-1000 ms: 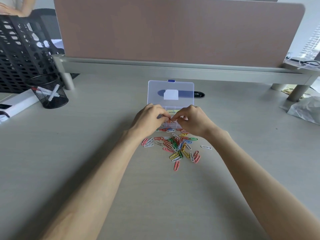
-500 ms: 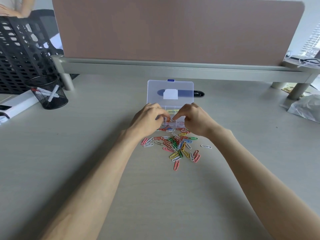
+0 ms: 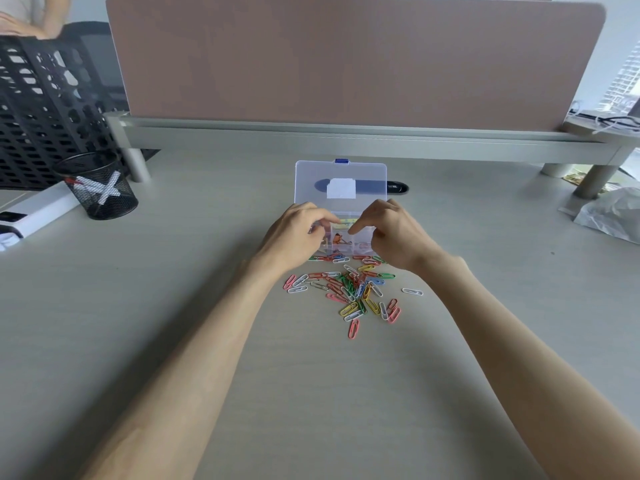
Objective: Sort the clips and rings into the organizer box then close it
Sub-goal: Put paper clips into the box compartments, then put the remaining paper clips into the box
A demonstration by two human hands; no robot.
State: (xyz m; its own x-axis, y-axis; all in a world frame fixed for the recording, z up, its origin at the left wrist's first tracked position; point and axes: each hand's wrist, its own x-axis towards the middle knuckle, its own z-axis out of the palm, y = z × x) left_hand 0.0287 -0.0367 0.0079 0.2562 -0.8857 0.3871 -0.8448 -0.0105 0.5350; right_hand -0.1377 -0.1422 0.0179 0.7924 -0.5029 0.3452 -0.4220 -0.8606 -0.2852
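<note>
Most coloured wire paper clips [image 3: 349, 289] lie loose at 6 o'clock of the open clear plastic organizer box [image 3: 311, 181], few sorted yet; left hand [image 3: 294, 237] and right hand [image 3: 398, 233] curl over it, can't tell if they're pinching anything

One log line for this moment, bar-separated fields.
organizer box: lid open | left hand, right hand: over box, grip unclear | paper clips: pile on desk
</note>
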